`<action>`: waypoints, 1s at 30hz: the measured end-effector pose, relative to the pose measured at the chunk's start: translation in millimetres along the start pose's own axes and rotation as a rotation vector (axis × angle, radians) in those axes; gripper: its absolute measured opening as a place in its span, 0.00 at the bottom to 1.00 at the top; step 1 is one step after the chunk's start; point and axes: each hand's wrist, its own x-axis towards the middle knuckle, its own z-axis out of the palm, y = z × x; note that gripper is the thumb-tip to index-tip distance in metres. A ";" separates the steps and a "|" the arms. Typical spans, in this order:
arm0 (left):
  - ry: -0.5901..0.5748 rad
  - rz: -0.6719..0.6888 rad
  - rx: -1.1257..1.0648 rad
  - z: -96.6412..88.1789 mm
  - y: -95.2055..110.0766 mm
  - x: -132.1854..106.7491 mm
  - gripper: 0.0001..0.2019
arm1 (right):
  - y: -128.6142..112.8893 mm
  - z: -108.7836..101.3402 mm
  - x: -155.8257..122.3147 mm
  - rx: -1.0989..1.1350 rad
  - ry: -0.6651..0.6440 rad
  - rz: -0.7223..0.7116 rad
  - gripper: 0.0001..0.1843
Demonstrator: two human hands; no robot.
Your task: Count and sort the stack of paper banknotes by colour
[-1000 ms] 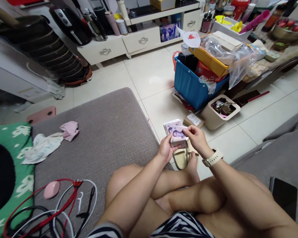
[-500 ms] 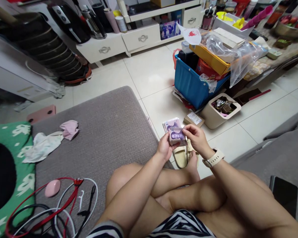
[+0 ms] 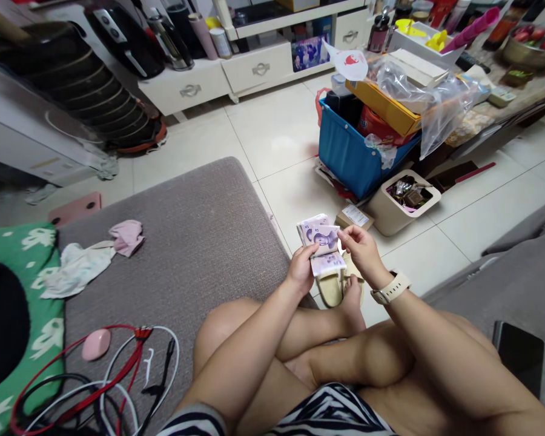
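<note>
The person's left hand pinches a bunch of purple 5-yuan notes, with the thumb on top. The right hand has its thumb and pointing finger bent close together at their right edge; it is too small to see if they pinch the paper. The money is up in front of the crossed legs, near the beige slippers. A pale-strapped watch is on the right wrist.

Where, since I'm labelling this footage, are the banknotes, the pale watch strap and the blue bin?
Banknotes [image 3: 327, 239]: head view, on one note's printed face.
Pale watch strap [image 3: 396, 287]: head view, on the band.
Blue bin [image 3: 345, 151]: head view, on its outer wall.
</note>
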 end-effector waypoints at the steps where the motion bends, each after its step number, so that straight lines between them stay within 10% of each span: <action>1: -0.006 0.018 0.000 -0.1 -0.8 0.1 0.13 | 1.5 -0.3 1.0 -0.005 0.012 0.006 0.19; 30: -0.022 -0.005 -0.107 2.4 -4.8 7.3 0.12 | -10.9 3.1 -7.4 -0.040 -0.146 -0.027 0.20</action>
